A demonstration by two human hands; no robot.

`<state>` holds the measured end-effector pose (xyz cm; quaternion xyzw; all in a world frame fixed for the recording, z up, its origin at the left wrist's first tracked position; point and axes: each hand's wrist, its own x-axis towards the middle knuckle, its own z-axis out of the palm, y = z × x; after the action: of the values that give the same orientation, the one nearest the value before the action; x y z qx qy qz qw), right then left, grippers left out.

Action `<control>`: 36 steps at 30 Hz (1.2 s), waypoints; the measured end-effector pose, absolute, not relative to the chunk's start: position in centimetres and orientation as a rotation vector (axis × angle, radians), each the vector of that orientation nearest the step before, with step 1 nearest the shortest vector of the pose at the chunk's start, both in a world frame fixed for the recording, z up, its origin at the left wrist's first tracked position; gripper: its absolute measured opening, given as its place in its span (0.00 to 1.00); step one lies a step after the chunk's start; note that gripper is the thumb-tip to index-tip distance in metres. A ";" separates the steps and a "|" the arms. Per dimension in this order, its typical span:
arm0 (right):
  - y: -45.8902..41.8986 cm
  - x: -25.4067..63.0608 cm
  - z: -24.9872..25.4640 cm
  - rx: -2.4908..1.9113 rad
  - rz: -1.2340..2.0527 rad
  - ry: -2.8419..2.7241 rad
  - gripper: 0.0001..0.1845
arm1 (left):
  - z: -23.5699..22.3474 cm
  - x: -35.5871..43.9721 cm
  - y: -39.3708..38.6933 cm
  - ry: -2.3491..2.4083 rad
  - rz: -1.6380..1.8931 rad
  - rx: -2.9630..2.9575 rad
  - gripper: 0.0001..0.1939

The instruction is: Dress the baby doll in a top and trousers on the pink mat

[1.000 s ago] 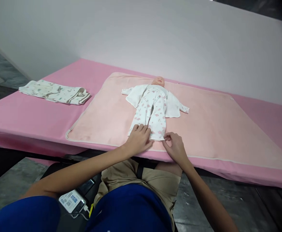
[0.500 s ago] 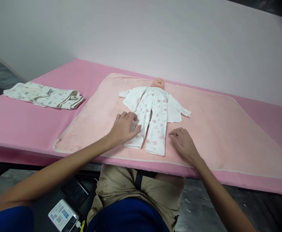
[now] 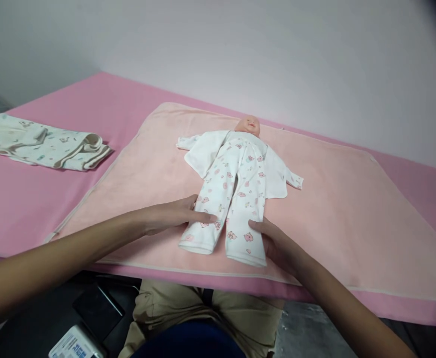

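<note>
A baby doll (image 3: 248, 124) lies on its back on a peach blanket (image 3: 333, 199), dressed in a white top and white trousers with pink prints (image 3: 236, 189). My left hand (image 3: 173, 215) lies flat on the left trouser leg, fingers stretched out. My right hand (image 3: 272, 241) rests against the outer edge of the right trouser leg near its cuff, thumb on the cloth, fingers partly under it. Whether it pinches the cloth is not clear.
The blanket lies on a pink mattress (image 3: 35, 199) against a white wall. A folded printed cloth (image 3: 42, 146) sits at the far left of the mattress. Below the near edge are my knees and a small device (image 3: 76, 343) on the floor.
Both hands moved from beside the trousers onto the legs: the left slid down and flattened on the left leg, the right came in to the right leg's edge. The camera shifted closer.
</note>
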<state>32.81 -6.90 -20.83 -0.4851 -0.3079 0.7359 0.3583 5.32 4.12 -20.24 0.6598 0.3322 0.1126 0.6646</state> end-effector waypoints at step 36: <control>1.2 41.8 -28.3 -1.350 0.103 -2.218 0.07 | -27.1 6.8 14.2 0.786 0.597 2.654 0.06</control>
<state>41.85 1.19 -28.28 -0.5005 -0.8223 0.0384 0.2680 6.78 14.22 -27.09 0.9260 0.2743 0.2082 0.1546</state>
